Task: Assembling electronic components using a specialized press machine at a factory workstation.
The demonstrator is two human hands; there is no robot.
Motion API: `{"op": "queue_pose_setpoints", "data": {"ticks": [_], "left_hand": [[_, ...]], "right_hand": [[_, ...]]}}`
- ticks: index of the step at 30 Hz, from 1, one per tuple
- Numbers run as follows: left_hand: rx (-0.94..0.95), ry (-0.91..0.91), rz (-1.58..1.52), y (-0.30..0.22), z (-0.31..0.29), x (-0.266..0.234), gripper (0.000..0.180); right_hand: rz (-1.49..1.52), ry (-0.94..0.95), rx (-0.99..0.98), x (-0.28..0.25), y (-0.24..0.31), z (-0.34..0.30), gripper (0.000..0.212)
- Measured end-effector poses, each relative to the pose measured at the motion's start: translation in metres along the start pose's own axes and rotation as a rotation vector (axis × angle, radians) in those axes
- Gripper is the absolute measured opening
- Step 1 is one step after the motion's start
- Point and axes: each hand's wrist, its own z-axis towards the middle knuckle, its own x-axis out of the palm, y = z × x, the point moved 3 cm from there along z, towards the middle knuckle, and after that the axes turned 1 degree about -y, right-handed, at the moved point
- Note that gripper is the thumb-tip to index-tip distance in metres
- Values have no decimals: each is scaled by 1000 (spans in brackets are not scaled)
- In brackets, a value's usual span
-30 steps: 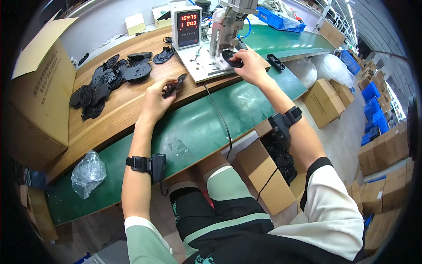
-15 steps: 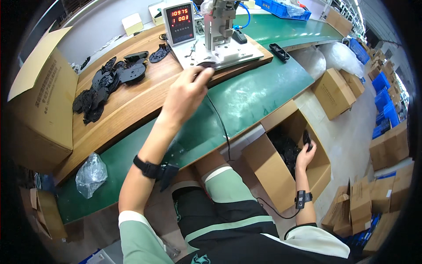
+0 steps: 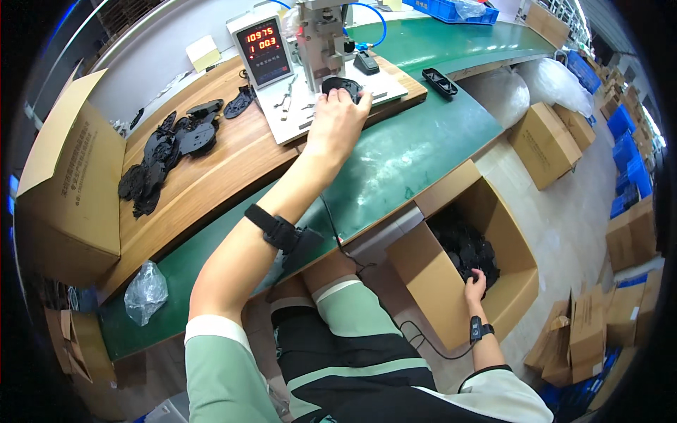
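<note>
My left hand (image 3: 338, 121) reaches to the bench press (image 3: 321, 46), its fingers closed on the edge of a rounded black plastic part (image 3: 341, 85). That part lies at the press's pale base plate (image 3: 296, 120), under the tool head; my fingers partly cover it. Down to the right, my right hand (image 3: 475, 287) is inside an open cardboard box (image 3: 511, 292), with fingers curled against a heap of black plastic parts (image 3: 462, 243). Whatever those fingers hold blends into the dark heap.
More black plastic parts (image 3: 169, 144) lie piled on the wooden board (image 3: 233, 151), left of a display unit (image 3: 262, 46) with red digits. A tall carton (image 3: 77, 176) stands at far left. A black tray (image 3: 440, 83) and a clear plastic bag (image 3: 147, 292) rest on the green bench.
My left hand has moved forward and right, bringing a black part onto the press base. My right hand, which held a black part upright above the heap, has lowered toward the heap.
</note>
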Motion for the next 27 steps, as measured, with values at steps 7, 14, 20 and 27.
{"op": "queue_pose_setpoints", "data": {"ticks": [7,14,20,27], "left_hand": [[-22,-36,-115,2,7,5,31],[-5,-39,-255,14,-1,-5,48],[-50,-105,-369,20,-5,-8,77],[-48,-369,-657,68,-34,-12,77]], "right_hand": [[-136,96,40,13,40,-2,34],[495,-133,-752,-95,403,22,35],[294,-34,-1106,-60,574,73,72],[163,-47,-1201,-9,629,106,33]]}}
